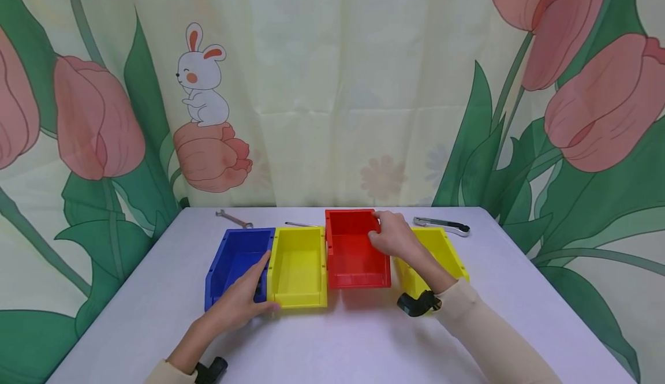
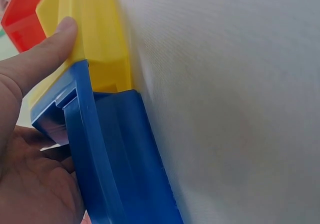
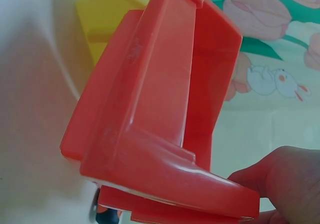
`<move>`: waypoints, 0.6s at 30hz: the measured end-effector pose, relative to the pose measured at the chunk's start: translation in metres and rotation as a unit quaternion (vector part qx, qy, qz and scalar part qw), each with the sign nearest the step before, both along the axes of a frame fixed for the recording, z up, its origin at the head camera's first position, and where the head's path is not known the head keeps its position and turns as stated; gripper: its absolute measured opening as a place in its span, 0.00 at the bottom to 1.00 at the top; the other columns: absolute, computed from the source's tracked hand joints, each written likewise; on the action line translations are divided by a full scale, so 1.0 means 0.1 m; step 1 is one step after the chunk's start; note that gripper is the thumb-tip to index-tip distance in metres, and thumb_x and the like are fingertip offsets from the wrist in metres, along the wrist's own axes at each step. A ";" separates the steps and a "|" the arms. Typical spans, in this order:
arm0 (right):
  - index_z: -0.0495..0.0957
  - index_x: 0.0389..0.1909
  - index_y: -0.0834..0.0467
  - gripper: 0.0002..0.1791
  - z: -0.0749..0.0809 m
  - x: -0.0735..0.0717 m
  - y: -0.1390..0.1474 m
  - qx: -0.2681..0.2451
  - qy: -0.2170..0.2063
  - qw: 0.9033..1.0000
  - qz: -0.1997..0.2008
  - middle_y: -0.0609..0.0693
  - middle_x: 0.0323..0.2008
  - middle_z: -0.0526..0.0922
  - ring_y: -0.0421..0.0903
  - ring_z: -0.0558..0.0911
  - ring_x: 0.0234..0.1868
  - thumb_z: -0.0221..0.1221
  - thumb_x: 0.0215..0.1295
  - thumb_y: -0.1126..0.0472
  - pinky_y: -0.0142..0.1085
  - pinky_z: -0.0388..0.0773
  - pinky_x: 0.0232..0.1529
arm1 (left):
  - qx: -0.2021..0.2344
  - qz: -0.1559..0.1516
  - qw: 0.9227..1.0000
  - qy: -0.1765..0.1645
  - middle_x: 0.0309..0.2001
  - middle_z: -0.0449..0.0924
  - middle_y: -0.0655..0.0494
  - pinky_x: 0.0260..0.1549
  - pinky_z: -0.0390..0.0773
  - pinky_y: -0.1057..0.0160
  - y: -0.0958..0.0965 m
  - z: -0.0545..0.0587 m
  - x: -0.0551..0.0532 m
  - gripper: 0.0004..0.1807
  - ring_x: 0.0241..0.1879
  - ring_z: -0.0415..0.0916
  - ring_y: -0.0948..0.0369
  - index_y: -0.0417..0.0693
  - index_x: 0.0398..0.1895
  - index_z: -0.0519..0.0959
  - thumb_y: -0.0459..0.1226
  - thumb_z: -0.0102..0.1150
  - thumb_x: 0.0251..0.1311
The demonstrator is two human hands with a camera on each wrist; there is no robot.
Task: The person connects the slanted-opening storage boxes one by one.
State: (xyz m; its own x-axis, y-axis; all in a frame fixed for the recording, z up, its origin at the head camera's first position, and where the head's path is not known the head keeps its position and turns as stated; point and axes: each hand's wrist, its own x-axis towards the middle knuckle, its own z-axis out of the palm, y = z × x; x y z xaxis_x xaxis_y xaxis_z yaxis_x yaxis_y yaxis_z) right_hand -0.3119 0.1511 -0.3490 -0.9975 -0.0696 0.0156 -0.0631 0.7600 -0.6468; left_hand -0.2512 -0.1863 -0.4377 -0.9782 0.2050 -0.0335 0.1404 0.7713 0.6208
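My right hand (image 1: 393,235) grips the back right rim of a red storage bin (image 1: 358,263), with its thumb at the inner side. The bin is held over the table, a reddish reflection below its front edge. My left hand (image 1: 241,300) reaches over a blue bin (image 1: 215,280) at the far left. Its thumb rests on the front left corner of a yellow bin (image 1: 298,299), as the left wrist view also shows, and its other fingers lie inside the blue bin, partly hidden. These two bins stand side by side. Behind my right forearm is a second yellow bin (image 1: 441,251).
Along the back of the table (image 1: 332,349) lie a wrench (image 1: 234,218), a thin metal rod (image 1: 301,224) and tongs with dark grips (image 1: 441,224). An orange and black handle (image 3: 107,215) shows below the red bin. Behind hangs a tulip-patterned curtain (image 1: 332,84).
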 end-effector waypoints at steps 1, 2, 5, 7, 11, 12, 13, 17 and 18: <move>0.70 0.75 0.63 0.36 -0.01 0.00 0.00 0.002 0.000 1.000 -0.001 0.61 0.62 0.84 0.53 0.87 0.46 0.66 0.65 0.66 0.41 0.93 0.39 | 0.000 0.000 1.000 0.001 0.86 0.49 0.40 0.76 0.65 0.31 0.00 0.00 0.00 0.69 0.84 0.53 0.38 0.55 0.89 0.41 0.47 0.82 0.54; 0.69 0.75 0.63 0.36 -0.01 0.00 0.00 0.004 0.000 1.000 -0.002 0.61 0.62 0.84 0.53 0.87 0.46 0.66 0.66 0.66 0.39 0.93 0.38 | -0.001 -0.001 1.000 0.002 0.86 0.49 0.40 0.76 0.65 0.31 0.00 0.00 0.00 0.68 0.84 0.53 0.38 0.55 0.89 0.41 0.47 0.81 0.54; 0.68 0.76 0.64 0.37 -0.03 0.01 -0.01 0.010 0.002 1.000 -0.002 0.62 0.63 0.84 0.51 0.87 0.43 0.66 0.66 0.66 0.35 0.91 0.35 | 0.001 -0.001 1.000 0.000 0.86 0.49 0.40 0.76 0.65 0.32 0.01 0.01 0.01 0.68 0.84 0.52 0.38 0.55 0.89 0.41 0.46 0.82 0.54; 0.68 0.77 0.65 0.38 -0.03 0.02 -0.01 0.014 0.004 1.000 -0.003 0.62 0.63 0.83 0.51 0.86 0.42 0.66 0.66 0.66 0.32 0.89 0.33 | 0.002 -0.002 1.000 0.000 0.86 0.49 0.40 0.76 0.65 0.32 0.01 0.02 0.01 0.68 0.84 0.52 0.38 0.54 0.89 0.41 0.46 0.81 0.54; 0.67 0.77 0.64 0.38 -0.04 0.03 -0.01 0.022 0.007 1.000 -0.002 0.62 0.64 0.83 0.52 0.86 0.45 0.66 0.66 0.66 0.33 0.90 0.34 | 0.005 -0.005 1.000 0.001 0.86 0.50 0.39 0.76 0.66 0.32 0.01 0.03 0.01 0.67 0.84 0.52 0.38 0.54 0.89 0.42 0.46 0.81 0.55; 0.67 0.77 0.64 0.38 -0.04 0.03 -0.01 0.025 0.010 1.000 -0.003 0.62 0.64 0.83 0.51 0.86 0.45 0.66 0.65 0.66 0.33 0.90 0.34 | 0.005 -0.006 1.000 0.003 0.86 0.50 0.39 0.75 0.66 0.32 0.01 0.03 0.01 0.67 0.84 0.52 0.38 0.54 0.89 0.42 0.46 0.81 0.55; 0.67 0.77 0.64 0.38 -0.05 0.03 -0.01 0.027 0.012 1.000 -0.003 0.62 0.64 0.83 0.51 0.86 0.45 0.66 0.66 0.66 0.34 0.91 0.35 | 0.005 -0.007 1.000 0.004 0.86 0.50 0.39 0.75 0.66 0.32 0.01 0.04 0.01 0.67 0.84 0.52 0.38 0.54 0.89 0.42 0.46 0.81 0.55; 0.67 0.77 0.64 0.36 -0.08 0.04 -0.01 0.039 0.026 0.999 -0.005 0.62 0.63 0.84 0.50 0.87 0.40 0.65 0.69 0.62 0.36 0.91 0.37 | 0.004 -0.010 1.000 0.007 0.86 0.50 0.39 0.75 0.66 0.32 -0.01 0.03 0.02 0.68 0.84 0.53 0.38 0.54 0.89 0.42 0.47 0.81 0.54; 0.67 0.77 0.64 0.36 -0.09 0.04 -0.01 0.042 0.030 0.999 -0.006 0.62 0.63 0.84 0.50 0.87 0.40 0.65 0.70 0.61 0.37 0.92 0.38 | 0.004 -0.011 1.000 0.007 0.86 0.50 0.39 0.75 0.66 0.32 -0.01 0.02 0.02 0.68 0.84 0.53 0.38 0.54 0.89 0.42 0.47 0.81 0.54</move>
State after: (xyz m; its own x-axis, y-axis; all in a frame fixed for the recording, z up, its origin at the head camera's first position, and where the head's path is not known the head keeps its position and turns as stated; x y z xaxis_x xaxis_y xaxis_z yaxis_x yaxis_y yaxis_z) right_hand -0.3078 0.1499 -0.3576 -0.9956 -0.0613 0.0708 -0.0910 0.8123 -0.5762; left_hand -0.2495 -0.1872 -0.4354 -0.9740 0.2259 -0.0186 0.1651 0.7633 0.6246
